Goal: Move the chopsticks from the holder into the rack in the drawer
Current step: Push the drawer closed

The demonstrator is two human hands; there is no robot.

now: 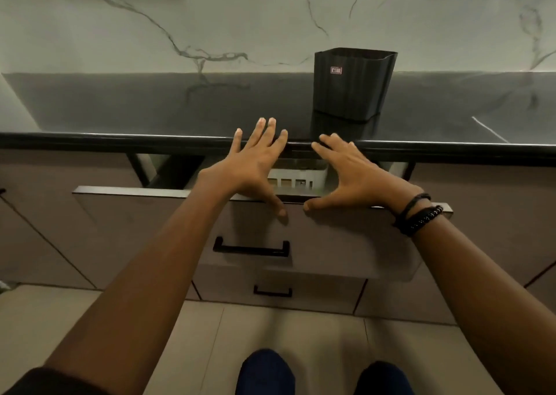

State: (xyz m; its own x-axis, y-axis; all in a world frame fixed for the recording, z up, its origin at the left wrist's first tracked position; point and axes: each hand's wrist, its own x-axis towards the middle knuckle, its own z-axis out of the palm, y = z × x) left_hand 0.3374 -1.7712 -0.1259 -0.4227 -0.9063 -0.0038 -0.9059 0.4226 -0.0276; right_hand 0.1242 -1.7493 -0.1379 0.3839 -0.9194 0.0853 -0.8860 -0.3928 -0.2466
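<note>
Both hands, left hand [255, 166] and right hand [352, 175], rest spread and empty on the drawer [168, 211] front; push evenly, thumbs clear; holder [352, 85] stands at one o'clock on the counter [150, 106], no chopsticks visible.

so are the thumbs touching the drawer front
Touching. The head view shows both thumbs pressed on the drawer front: left hand, right hand, fingers spread over the open drawer, holding nothing.
</note>
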